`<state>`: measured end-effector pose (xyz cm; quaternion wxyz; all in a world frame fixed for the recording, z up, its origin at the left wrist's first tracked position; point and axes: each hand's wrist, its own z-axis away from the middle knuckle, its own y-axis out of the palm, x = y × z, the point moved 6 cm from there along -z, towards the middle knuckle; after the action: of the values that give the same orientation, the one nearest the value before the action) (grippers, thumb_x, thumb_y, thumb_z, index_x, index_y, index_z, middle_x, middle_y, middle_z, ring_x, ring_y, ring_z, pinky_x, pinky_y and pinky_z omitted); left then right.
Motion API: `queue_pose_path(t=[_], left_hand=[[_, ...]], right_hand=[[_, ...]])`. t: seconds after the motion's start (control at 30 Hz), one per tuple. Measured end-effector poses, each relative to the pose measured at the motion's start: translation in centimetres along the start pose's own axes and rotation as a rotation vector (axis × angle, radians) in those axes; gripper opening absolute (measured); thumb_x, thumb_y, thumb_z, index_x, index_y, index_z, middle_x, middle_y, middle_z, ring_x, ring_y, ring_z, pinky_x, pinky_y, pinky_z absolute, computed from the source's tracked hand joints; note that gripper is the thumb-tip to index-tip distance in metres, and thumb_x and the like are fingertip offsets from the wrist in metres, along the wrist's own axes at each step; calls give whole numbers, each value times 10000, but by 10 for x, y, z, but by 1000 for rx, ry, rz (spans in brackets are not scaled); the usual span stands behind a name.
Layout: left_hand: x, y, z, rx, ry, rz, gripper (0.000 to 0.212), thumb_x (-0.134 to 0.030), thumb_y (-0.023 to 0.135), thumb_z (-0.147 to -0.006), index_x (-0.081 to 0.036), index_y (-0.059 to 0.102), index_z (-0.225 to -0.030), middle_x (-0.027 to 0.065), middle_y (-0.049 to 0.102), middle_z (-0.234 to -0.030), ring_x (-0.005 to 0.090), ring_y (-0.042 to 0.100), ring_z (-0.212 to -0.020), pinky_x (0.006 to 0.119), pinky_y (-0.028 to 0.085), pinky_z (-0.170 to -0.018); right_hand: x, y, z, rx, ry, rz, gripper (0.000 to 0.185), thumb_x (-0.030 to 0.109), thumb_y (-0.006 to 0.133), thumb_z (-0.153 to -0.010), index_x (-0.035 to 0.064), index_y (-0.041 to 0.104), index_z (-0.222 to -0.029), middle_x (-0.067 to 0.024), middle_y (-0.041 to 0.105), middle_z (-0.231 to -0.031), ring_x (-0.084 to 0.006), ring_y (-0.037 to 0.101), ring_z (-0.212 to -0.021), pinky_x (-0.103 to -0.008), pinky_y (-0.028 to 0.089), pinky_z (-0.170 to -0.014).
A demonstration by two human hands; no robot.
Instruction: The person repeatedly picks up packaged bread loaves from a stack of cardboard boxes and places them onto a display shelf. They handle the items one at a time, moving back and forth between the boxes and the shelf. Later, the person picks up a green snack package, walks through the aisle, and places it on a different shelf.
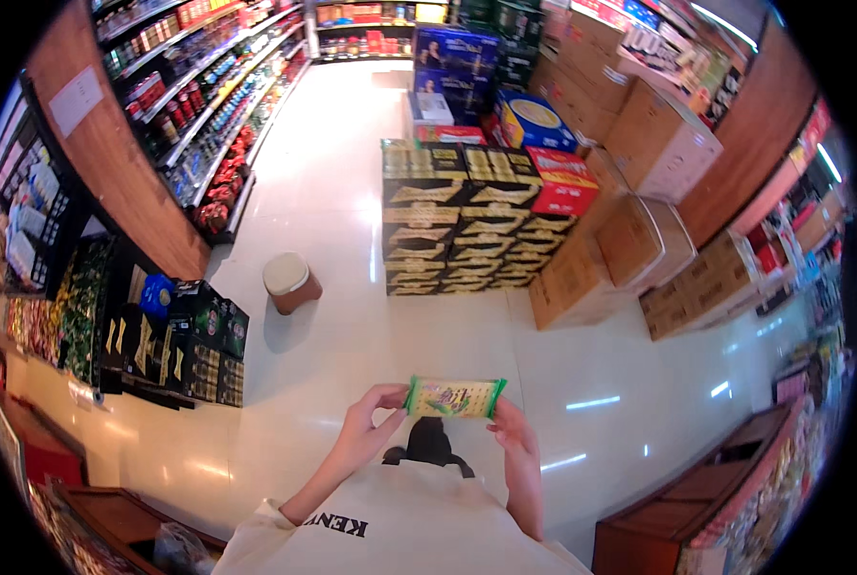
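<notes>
A green and pale yellow packet of biscuits or crackers point(455, 398), bearing writing, is held level in front of my body. My left hand point(372, 420) grips its left end between thumb and fingers. At the packet's right end, my right hand point(513, 425) holds the corner with its fingers. Below the packet show a dark shoe point(429, 440) and the front of a pale T-shirt point(428, 510).
A brown stool with a cream seat point(286, 274) stands on the tiled floor ahead left. Stacked black and gold cartons point(464, 223) rise ahead, with cardboard boxes point(579, 280) to their right. Shelves of bottles point(216, 108) line the left side; a wooden display bin point(694, 489) is at lower right.
</notes>
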<state>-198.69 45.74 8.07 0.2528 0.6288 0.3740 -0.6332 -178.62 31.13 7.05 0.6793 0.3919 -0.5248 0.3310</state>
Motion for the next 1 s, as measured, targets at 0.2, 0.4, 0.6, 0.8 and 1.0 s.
queue_pose_path(t=[0.2, 0.4, 0.6, 0.8, 1.0], left_hand=[[-25, 0, -79, -88, 88, 30, 399, 22, 612, -872, 19, 496, -1254, 118, 607, -1193, 202, 602, -1075, 345, 454, -976], [-25, 19, -143, -120, 86, 78, 415, 9, 610, -879, 6, 484, -1274, 117, 574, -1254, 198, 572, -1125, 346, 435, -993], [9, 48, -176, -121, -13, 161, 419, -45, 624, -887, -4, 476, -1277, 99, 595, -1231, 195, 588, -1103, 335, 449, -968], [26, 54, -211, -33, -140, 195, 424, 3, 602, -888, -33, 438, -1277, 92, 568, -1216, 184, 543, -1145, 346, 409, -993], [42, 38, -269, 0, -82, 210, 428, 10, 599, -884, -38, 440, -1278, 88, 558, -1225, 184, 547, -1132, 343, 414, -984]], right_hand=[[52, -9, -102, 134, -172, 70, 662, 212, 545, -836, -22, 380, -1433, -152, 471, -1418, -248, 446, -1284, -374, 333, -1035], [88, -33, -164, 191, -165, 57, 664, 198, 559, -852, -21, 355, -1445, -159, 440, -1447, -258, 431, -1305, -377, 341, -1028], [70, -65, -200, 158, -62, -2, 641, 135, 581, -824, -12, 405, -1423, -148, 480, -1399, -242, 447, -1283, -367, 348, -1032], [56, -75, -233, 140, 42, 16, 672, 185, 584, -821, -8, 387, -1433, -151, 477, -1405, -245, 443, -1291, -365, 350, -1021], [67, -64, -285, 106, 27, 63, 654, 162, 544, -817, -8, 389, -1429, -145, 466, -1426, -240, 442, -1299, -355, 355, -1010]])
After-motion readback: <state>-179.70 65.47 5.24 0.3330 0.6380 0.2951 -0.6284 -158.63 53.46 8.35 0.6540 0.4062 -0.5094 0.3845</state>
